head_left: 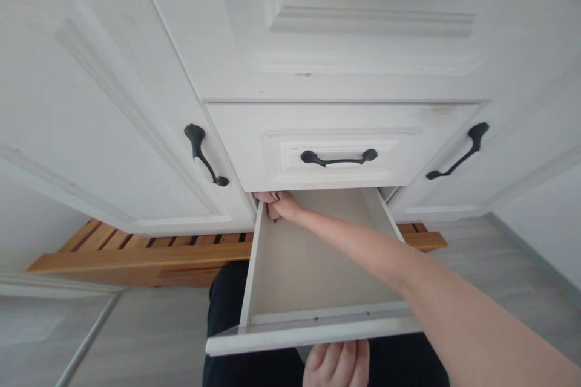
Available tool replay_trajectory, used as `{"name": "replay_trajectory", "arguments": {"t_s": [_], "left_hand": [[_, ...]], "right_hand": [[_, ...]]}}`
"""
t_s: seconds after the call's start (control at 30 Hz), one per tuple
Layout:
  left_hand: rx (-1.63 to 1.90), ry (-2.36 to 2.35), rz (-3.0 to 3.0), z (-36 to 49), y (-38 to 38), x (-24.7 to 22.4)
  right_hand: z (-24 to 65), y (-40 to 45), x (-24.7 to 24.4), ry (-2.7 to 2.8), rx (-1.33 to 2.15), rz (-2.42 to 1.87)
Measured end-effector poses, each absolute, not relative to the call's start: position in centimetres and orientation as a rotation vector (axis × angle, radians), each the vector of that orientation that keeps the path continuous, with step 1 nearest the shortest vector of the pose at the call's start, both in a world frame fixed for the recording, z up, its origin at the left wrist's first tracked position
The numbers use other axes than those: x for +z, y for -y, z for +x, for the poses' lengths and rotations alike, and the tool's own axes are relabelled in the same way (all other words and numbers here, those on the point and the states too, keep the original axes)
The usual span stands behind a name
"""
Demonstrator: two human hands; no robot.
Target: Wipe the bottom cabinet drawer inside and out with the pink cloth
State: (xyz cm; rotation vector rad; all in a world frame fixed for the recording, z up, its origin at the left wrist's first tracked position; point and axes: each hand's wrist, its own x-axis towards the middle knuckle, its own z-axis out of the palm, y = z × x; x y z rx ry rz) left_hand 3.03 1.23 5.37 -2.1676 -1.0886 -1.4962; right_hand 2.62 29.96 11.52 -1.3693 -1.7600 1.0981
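A white drawer (308,260) is pulled out from the cabinet, and its inside floor is mostly bare. My right hand (285,204) reaches across it into the back left corner, fingers closed around something small. Pinkish shapes with a small red tip show beside those fingers; I cannot make out what they are. At the bottom of the view, my left hand (336,364) has its fingers curled together against the drawer front (272,341), near its middle. The handle of this drawer is hidden.
Above is a shut drawer with a dark handle (338,159). Cabinet doors with dark handles (204,154) flank it on both sides. A slatted wooden ledge (149,254) runs under the cabinet. My knees in dark trousers (229,296) are under the open drawer.
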Motion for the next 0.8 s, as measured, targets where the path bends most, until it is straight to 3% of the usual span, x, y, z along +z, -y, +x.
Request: {"name": "replay_trajectory", "arguments": {"t_s": [0.33,0.43,0.57,0.67,0.8], "left_hand": [[-1.493,1.075,-2.16,2.9,-1.6,6.6],[-1.479,1.052,-2.188,2.6,-1.3,5.9],[-1.413,1.006,-2.258,2.0,-0.9,4.8],[-1.363,0.988,-2.304,1.5,-0.7,4.5],[-1.363,0.971,-2.333,1.4,-0.8,4.8]], "right_hand": [[4.7,-17.5,12.4,2.121,1.448,-0.895],[4.6,-16.1,13.2,2.331,1.643,-0.655],[4.8,-16.6,14.4,2.486,1.635,-0.543],[5.7,-17.6,15.4,2.663,1.366,-0.537],[7.5,-20.1,16.1,2.708,0.573,-0.704]]}}
